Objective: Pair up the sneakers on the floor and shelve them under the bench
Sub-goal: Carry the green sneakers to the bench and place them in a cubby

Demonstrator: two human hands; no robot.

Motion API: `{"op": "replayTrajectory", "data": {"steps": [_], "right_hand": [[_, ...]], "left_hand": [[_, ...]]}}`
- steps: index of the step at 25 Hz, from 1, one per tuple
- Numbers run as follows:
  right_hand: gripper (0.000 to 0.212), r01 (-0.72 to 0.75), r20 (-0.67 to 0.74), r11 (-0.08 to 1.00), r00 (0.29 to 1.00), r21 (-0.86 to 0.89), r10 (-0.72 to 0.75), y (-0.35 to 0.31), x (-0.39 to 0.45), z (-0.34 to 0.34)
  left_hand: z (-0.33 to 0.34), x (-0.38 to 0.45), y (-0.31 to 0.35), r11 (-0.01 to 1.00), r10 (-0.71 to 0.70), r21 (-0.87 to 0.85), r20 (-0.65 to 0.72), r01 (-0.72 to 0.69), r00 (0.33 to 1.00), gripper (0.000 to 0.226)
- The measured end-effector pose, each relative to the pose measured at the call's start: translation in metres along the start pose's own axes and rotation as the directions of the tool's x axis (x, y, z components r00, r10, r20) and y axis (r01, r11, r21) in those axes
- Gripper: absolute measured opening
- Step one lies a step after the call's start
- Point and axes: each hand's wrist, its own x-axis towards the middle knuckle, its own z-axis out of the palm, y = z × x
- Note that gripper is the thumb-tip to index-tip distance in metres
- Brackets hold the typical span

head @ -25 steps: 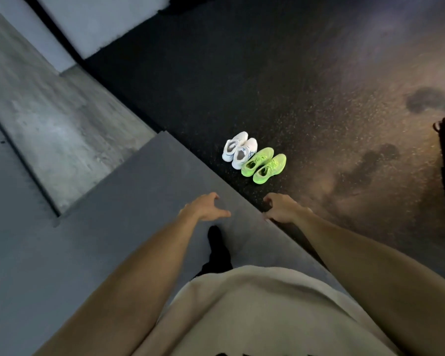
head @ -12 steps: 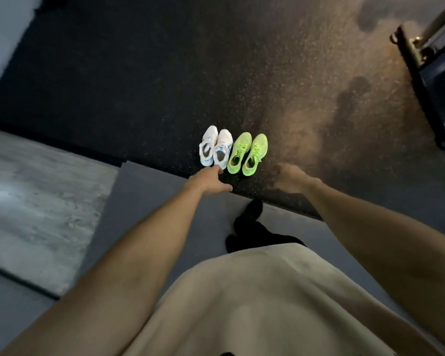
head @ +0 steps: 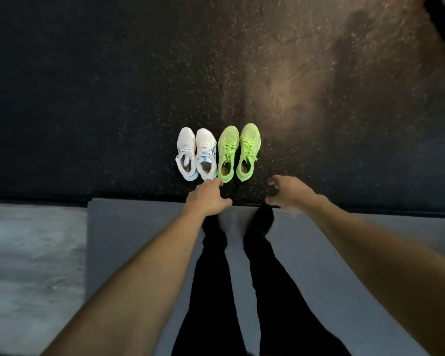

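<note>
Two pairs sit matched on the speckled floor (head: pixel 88 98), white sneakers (head: pixel 196 154) beside green sneakers (head: pixel 239 152), heels toward you, likely lined up for easy lifting. Your left hand (head: pixel 207 199) reaches out, fingers (head: pixel 215 183) extended together just short of the heels; your right hand (head: pixel 289 192) hovers right of them, fingers loosely curled, holding nothing.

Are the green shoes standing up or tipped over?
Standing up. Both green shoes sit on their soles on the floor, openings and laces facing up, side by side.
</note>
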Motion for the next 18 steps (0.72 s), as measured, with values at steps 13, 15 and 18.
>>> {"op": "replayTrajectory", "data": {"steps": [13,15,18], "right_hand": [[0.051,-0.025,-0.183,0.999,0.983,-0.039,0.018,0.05,0.348,0.173],[0.045,-0.03,-0.199,0.996,0.98,-0.086,0.013,0.059,0.377,0.194],[0.03,-0.008,-0.24,0.991,0.97,-0.134,-0.024,0.068,0.404,0.21]], "left_hand": [[0.168,0.354,-0.098,0.911,0.202,0.364,0.016,-0.194,0.979,0.049],[0.187,0.383,-0.104,0.869,0.247,0.444,-0.005,-0.219,0.969,0.037],[0.205,0.4,-0.106,0.841,0.275,0.502,-0.075,-0.202,0.958,0.024]]}}
